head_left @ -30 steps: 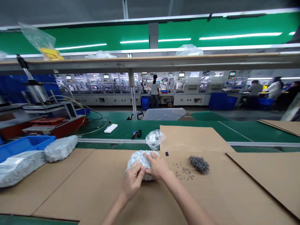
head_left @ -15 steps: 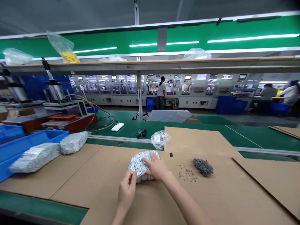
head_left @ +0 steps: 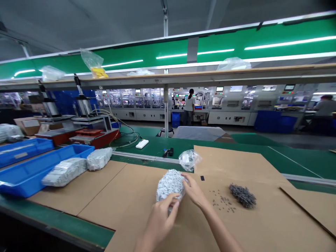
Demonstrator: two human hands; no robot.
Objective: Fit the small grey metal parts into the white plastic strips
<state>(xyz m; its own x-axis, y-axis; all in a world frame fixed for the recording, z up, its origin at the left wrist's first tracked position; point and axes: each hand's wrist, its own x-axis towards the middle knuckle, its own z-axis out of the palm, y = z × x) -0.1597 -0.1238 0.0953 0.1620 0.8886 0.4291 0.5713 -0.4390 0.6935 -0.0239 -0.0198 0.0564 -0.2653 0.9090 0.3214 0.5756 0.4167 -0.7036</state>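
A clear plastic bag packed with small white parts [head_left: 170,183] lies on the cardboard in front of me. My left hand [head_left: 163,214] grips its near edge, thumb and fingers closed together. Along the bag's right side, my right hand [head_left: 194,190] holds on with curved fingers; some fingertips are hidden behind it. To the right sit a heap of small dark grey pieces [head_left: 242,196] and several scattered grey bits [head_left: 223,201]. A small black rectangle [head_left: 202,178] lies between the bag and the heap.
Two wrapped white bundles [head_left: 65,171] rest at left by a blue bin [head_left: 23,178]. Press machines [head_left: 86,122] stand behind. A crumpled clear bag [head_left: 189,159], black clip-like items [head_left: 168,152] and a white box [head_left: 142,144] lie farther back. A shelf [head_left: 147,80] spans above; a person [head_left: 189,105] stands beyond.
The bag of white parts has turned so its long side points away from me. My right hand has moved from its top to its right side. The view has swung left.
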